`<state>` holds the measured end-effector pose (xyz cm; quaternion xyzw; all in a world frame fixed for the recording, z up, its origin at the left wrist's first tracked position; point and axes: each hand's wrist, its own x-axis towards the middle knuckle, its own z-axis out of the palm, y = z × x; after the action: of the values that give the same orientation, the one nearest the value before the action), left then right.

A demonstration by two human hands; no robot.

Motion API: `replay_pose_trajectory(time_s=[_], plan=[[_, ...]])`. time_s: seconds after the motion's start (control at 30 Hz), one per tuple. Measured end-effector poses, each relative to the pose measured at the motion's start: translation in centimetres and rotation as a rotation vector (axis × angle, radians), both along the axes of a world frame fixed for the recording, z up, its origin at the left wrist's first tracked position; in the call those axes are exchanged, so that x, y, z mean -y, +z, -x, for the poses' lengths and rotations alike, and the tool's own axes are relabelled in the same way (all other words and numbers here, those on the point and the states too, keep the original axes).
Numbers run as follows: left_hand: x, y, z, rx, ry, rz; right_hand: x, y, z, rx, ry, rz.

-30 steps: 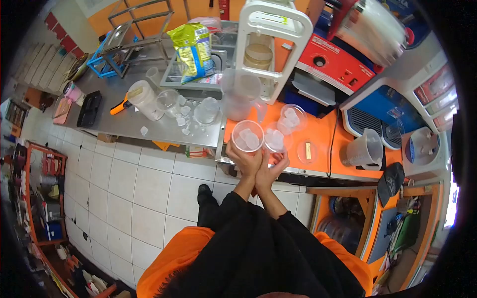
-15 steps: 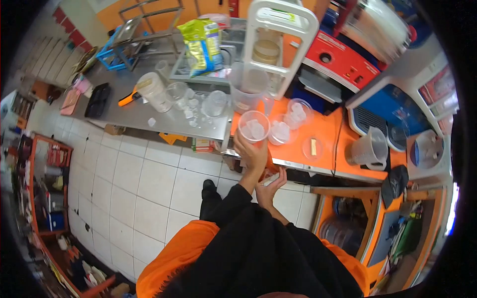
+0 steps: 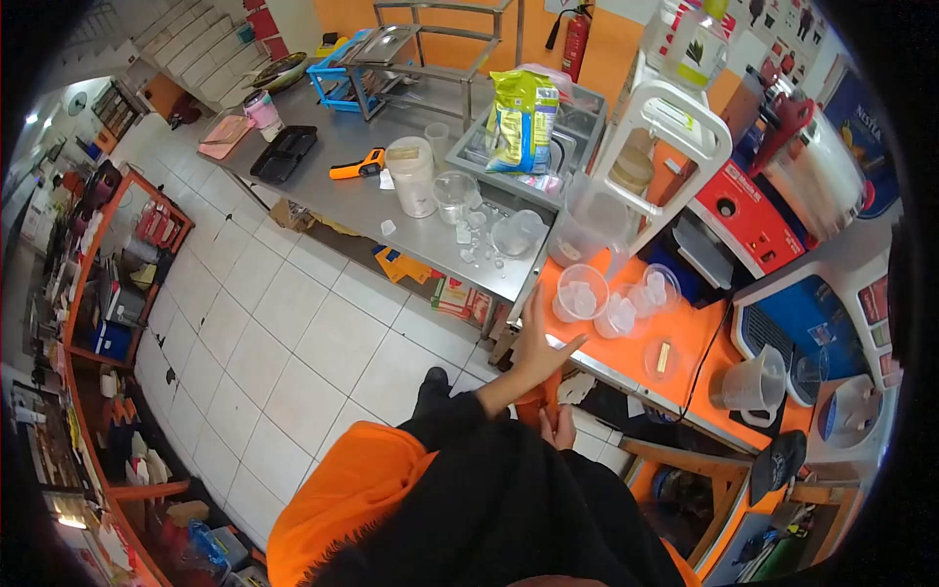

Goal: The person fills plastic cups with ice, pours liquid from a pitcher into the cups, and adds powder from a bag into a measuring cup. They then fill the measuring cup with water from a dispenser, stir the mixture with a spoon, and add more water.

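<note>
My left hand is open beside the orange counter's edge, its fingers apart and nothing in its grasp. Below it, my right hand is closed on the lower part of an orange cloth. Three clear cups with ice stand close together on the counter: a near cup, a middle cup and a far cup. To their right lies a clear round lid with a small yellowish piece on it. Behind the cups stands a large clear pitcher.
A steel table at the left bears a white tub, loose ice, clear containers, an orange-black tool and a green-yellow bag. At the right are a measuring jug and a red machine. An open shelf sits below.
My left hand has let go of the near ice cup, which now stands on the counter, and moved down to the edge. My right hand has moved onto the orange cloth. The view has shifted.
</note>
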<state>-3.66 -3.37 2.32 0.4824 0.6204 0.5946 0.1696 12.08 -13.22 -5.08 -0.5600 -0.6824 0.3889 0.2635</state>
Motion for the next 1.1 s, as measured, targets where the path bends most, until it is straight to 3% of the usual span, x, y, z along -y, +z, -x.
replay_pose_trajectory(time_s=[0.03, 0.1, 0.23, 0.33, 0.43, 0.5, 0.57, 0.63, 0.73, 0.83, 0.93, 1.03, 1.07, 1.1], plan=[[1.5, 0.5, 1.5, -0.013, -0.052, -0.015, -0.2, -0.1, -0.2, 0.116, 0.081, -0.015], [4.9, -0.4, 5.3, -0.090, -0.036, -0.032, -1.2, 0.2, 1.4, 0.030, 0.196, -0.131], [11.1, -1.7, 13.5, 0.066, 0.035, 0.442, -4.2, 2.6, 9.3, -0.098, 0.316, -0.251], [11.5, -1.5, 17.1, 0.825, -0.165, 0.516, -7.6, 3.8, 17.3, -0.288, 0.539, -0.248], [9.7, -1.5, 22.8, 1.248, -0.116, 0.505, -10.2, 8.4, 25.4, -0.479, 0.763, -0.173], [8.8, -1.3, 28.3, 0.900, -0.061, 0.299, -12.3, 10.9, 28.8, -0.450, 0.724, -0.301], [8.1, 2.0, 33.9, 0.896, 0.121, 0.227, -15.1, 13.2, 29.3, -0.271, 0.652, -0.280], [8.3, 2.8, 40.4, 0.590, 0.220, 0.239, -19.4, 13.0, 28.4, 0.206, 0.445, -0.790], [7.6, 4.4, 47.7, 0.280, 0.246, 0.301, -22.9, 12.9, 26.7, 0.655, 0.330, -0.679], [4.0, 2.8, 52.6, 0.414, 0.240, 0.196, -24.1, 9.9, 25.8, 1.066, 0.222, -0.589], [-0.4, -3.3, 58.5, 0.352, 0.176, 0.182, -25.3, 8.2, 25.9, 1.161, 0.147, -0.530], [-4.4, -5.7, 60.9, 0.457, 0.018, 0.520, -25.0, 9.6, 26.1, 1.033, 0.152, -0.374], [-4.9, -6.7, 60.0, 0.578, -0.031, 0.370, -24.6, 10.0, 26.2, 0.977, 0.104, -0.362], [-5.3, -6.3, 59.2, 0.572, -0.005, 0.390, -24.0, 10.4, 26.3, 0.921, 0.059, -0.353]])
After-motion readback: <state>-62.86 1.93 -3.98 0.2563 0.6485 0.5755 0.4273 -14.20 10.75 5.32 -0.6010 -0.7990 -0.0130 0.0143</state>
